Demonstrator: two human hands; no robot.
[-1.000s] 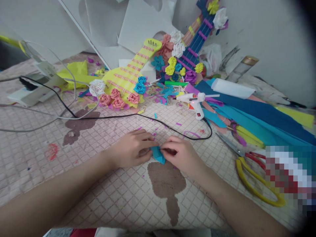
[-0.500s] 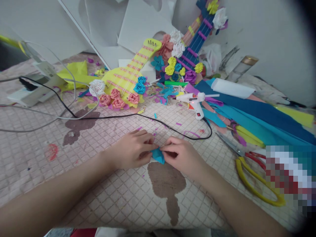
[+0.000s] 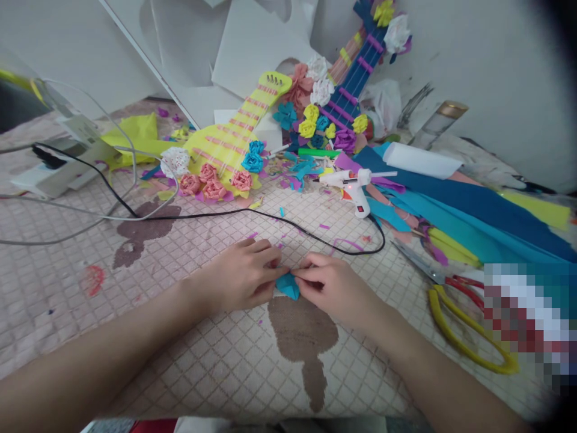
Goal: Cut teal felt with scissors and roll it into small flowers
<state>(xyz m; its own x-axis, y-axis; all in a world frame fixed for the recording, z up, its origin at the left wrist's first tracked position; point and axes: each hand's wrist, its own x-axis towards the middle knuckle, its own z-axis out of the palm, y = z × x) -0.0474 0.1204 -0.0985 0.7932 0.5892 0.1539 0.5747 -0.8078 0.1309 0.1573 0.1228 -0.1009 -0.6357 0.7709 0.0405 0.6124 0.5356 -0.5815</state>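
A small folded piece of blue crepe paper (image 3: 287,286) is pinched between both hands, low over the checked tablecloth (image 3: 202,355). My left hand (image 3: 247,273) grips its left side with thumb and forefinger. From the right, my right hand (image 3: 331,279) pinches its upper edge, and the fingertips of the two hands almost meet. Part of the paper is hidden behind the fingers. Beyond the hands lies a white hot glue gun (image 3: 354,186) with a small red light showing. Scissors (image 3: 455,313) with yellow and red handles rest to the right.
A yellow paper guitar (image 3: 225,144) with paper flowers stands at the back, near a blue paper guitar (image 3: 356,90). Coloured paper strips (image 3: 451,198) are piled at right. A black cable (image 3: 216,213) crosses the table from a power strip (image 3: 49,171). Paper scraps lie scattered.
The whole view has shifted very slightly. Both hands keep their pinch on the blue crepe paper, with hardly any movement of the fingers.
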